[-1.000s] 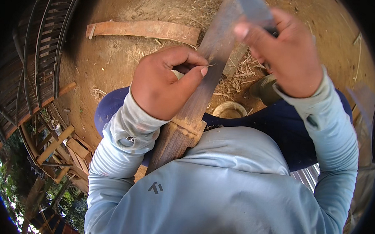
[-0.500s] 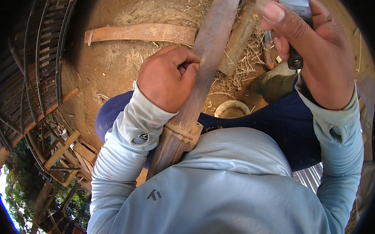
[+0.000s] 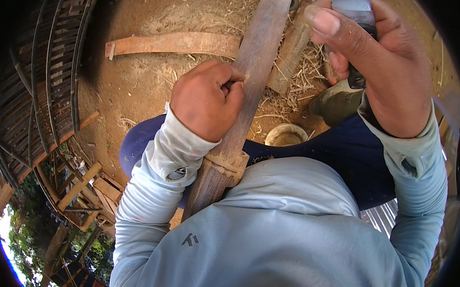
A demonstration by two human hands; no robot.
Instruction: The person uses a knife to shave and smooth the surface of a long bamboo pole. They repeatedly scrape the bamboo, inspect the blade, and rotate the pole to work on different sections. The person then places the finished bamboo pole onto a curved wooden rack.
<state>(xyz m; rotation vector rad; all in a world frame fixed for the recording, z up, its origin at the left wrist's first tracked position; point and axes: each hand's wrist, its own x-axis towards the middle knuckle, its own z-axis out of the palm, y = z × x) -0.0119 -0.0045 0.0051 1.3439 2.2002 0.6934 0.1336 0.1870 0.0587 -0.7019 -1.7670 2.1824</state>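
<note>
A long brown bamboo pole (image 3: pixel 260 47) slants across my lap from the far middle, with a raised node ring (image 3: pixel 229 164) near my belly. My left hand (image 3: pixel 206 99) is closed against the pole's left side, thumb pressed to the curled forefinger; whatever it pinches is hidden. Raised at the far right, my right hand (image 3: pixel 384 68) grips a knife (image 3: pixel 355 11) with a grey metal blade and a black handle. The blade runs out of the picture's upper edge, apart from the pole.
A flat reddish-brown plank (image 3: pixel 173 42) lies on the dirt floor to the left. Beyond my legs are a split log piece (image 3: pixel 290 59), scattered shavings (image 3: pixel 304 85) and a round shallow bowl (image 3: pixel 286 135). A slatted wooden structure (image 3: pixel 42 84) stands at far left.
My right hand with the knife has shifted slightly left. My left hand stays closed at the same place on the pole, and the whole view has tilted a little.
</note>
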